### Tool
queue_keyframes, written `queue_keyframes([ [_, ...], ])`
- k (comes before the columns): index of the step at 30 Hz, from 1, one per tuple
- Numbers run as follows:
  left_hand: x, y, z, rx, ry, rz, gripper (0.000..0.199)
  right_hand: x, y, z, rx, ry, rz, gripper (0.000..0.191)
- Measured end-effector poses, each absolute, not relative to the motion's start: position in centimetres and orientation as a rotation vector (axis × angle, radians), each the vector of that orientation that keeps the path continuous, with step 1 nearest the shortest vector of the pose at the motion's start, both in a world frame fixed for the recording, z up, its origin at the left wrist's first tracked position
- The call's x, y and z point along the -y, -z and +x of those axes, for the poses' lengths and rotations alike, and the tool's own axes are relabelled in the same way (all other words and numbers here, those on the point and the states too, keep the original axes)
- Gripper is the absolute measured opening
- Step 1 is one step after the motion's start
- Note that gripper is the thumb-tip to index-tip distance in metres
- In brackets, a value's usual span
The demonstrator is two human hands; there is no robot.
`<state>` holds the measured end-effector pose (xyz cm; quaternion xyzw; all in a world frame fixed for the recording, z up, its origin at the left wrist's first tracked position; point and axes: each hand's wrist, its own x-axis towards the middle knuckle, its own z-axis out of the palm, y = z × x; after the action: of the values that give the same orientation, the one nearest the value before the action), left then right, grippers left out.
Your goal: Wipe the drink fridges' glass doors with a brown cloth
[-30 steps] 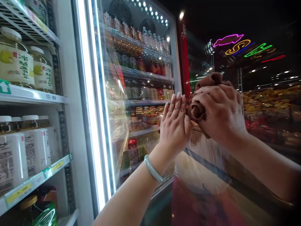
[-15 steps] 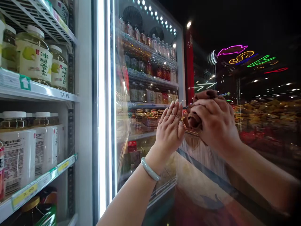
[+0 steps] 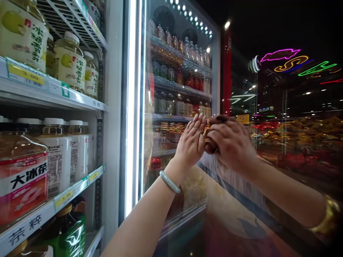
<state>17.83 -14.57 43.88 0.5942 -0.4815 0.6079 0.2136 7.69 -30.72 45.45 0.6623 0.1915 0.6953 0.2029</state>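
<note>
My left hand [image 3: 190, 142] lies against the glass door [image 3: 191, 192], fingers stretched out and held side by side. A pale green bangle [image 3: 169, 182] circles that wrist. Just to its right, my right hand [image 3: 234, 144] grips a bunched brown cloth [image 3: 211, 145] and is slightly blurred. The cloth sits by the door beside my left fingertips; the hand hides most of it, and I cannot tell exactly where it meets the glass. A gold-coloured bangle [image 3: 328, 216] shows on my right forearm.
Left of the door is an open fridge with bottles [image 3: 71, 66] on wire shelves [image 3: 88, 101] and an orange-red drink bottle [image 3: 24, 178] in front. A bright light strip [image 3: 131, 107] runs along its edge. Rows of bottles appear in the glass; neon signs [image 3: 292, 64] and heaped goods [image 3: 302, 135] lie beyond.
The view has swung left, showing more of the fridge shelves. My right hand with the cloth has moved left and slightly down, closer to my left hand, which stays flat.
</note>
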Motion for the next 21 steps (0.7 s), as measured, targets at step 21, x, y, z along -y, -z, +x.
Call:
queue_keyframes([
  [21,8.1,-45.0,21.9,1.008,-1.564,1.903,0.058,25.9,-48.4,11.1,-0.635,-1.784,1.916,0.024],
])
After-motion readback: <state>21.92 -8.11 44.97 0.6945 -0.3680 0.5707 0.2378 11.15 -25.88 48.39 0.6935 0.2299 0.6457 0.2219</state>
